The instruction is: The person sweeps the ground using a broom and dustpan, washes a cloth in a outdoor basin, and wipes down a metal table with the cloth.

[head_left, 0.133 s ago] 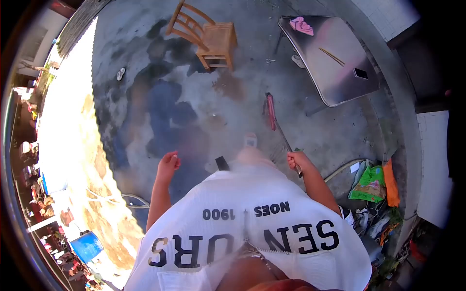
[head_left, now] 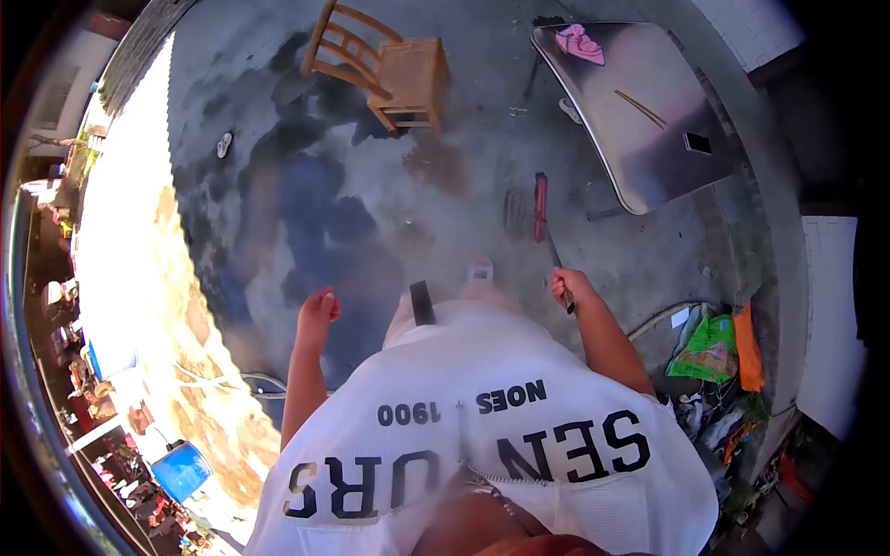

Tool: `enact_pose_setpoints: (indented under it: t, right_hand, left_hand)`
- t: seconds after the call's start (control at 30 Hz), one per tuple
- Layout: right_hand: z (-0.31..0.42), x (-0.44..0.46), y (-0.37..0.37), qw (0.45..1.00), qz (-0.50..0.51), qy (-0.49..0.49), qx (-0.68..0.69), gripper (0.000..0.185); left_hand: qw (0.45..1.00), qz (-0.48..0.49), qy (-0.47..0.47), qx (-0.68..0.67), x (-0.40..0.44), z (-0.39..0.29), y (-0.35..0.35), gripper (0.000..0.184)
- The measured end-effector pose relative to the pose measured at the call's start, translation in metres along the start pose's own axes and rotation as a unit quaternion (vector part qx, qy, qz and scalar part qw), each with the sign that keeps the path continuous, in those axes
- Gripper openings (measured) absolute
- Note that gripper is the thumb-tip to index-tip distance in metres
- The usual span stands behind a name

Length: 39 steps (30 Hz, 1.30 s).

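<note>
My right hand (head_left: 571,289) is wrapped around the dark handle of a mop (head_left: 540,208). Its long pink head is on or just above the concrete floor ahead of me; contact cannot be made out. The handle's end sticks out below my fist. My left hand (head_left: 319,308) hangs at my other side, its fingers curled in with nothing in them. Between the hands, a white shirt with black lettering covers my front, and a dark strap (head_left: 422,303) hangs from it. One of my feet (head_left: 481,269) shows in front of me.
A wooden chair (head_left: 408,79) stands ahead on the partly wet floor. To the right is a metal-topped table (head_left: 640,167) with a pink cloth (head_left: 580,44), chopsticks (head_left: 641,107) and a phone (head_left: 698,143). Bags (head_left: 706,350) lie near my right arm. A blue bucket (head_left: 181,471) stands left.
The pink mop head has swung right and the handle stands more upright in view. My right hand keeps its hold and is slightly higher. The view has shifted a little; the left hand stays curled.
</note>
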State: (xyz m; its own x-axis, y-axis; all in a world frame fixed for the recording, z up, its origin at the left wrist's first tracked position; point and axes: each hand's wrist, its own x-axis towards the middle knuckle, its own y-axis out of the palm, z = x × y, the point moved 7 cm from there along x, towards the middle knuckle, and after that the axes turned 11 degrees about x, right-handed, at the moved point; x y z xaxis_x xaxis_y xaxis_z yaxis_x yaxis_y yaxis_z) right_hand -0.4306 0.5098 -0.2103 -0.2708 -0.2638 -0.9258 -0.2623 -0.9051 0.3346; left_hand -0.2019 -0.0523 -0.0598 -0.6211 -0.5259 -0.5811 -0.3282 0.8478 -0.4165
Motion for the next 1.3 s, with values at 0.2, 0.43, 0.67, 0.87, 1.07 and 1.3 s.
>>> enact_pose_setpoints:
  t: [0.2, 0.43, 0.67, 0.87, 1.07, 1.3]
  right_hand:
    - [0.064, 0.093, 0.022, 0.979, -0.102, 0.063, 0.163, 0.028]
    - [0.178, 0.22, 0.091, 0.942, -0.198, 0.031, 0.269, 0.022]
    - [0.313, 0.392, 0.31, 0.911, -0.134, 0.105, 0.375, 0.018]
    - [0.416, 0.375, 0.451, 0.917, 0.122, 0.178, 0.335, 0.027]
    - [0.365, 0.324, 0.462, 0.986, -0.09, 0.018, 0.137, 0.019]
    - [0.444, 0.418, 0.577, 0.942, -0.029, 0.059, 0.328, 0.016]
  left_hand:
    - [0.996, 0.038, -0.043, 0.066, 0.07, -0.046, 0.017, 0.027]
    - [0.988, 0.101, -0.069, 0.098, 0.246, -0.102, 0.047, 0.027]
    - [0.977, 0.134, -0.058, 0.153, 0.423, -0.249, 0.067, 0.026]
    - [0.971, 0.195, -0.033, 0.134, 0.532, -0.327, 0.076, 0.025]
    - [0.973, 0.181, -0.052, 0.13, 0.592, -0.359, 0.081, 0.024]
    - [0.973, 0.187, -0.037, 0.131, 0.609, -0.401, 0.1, 0.026]
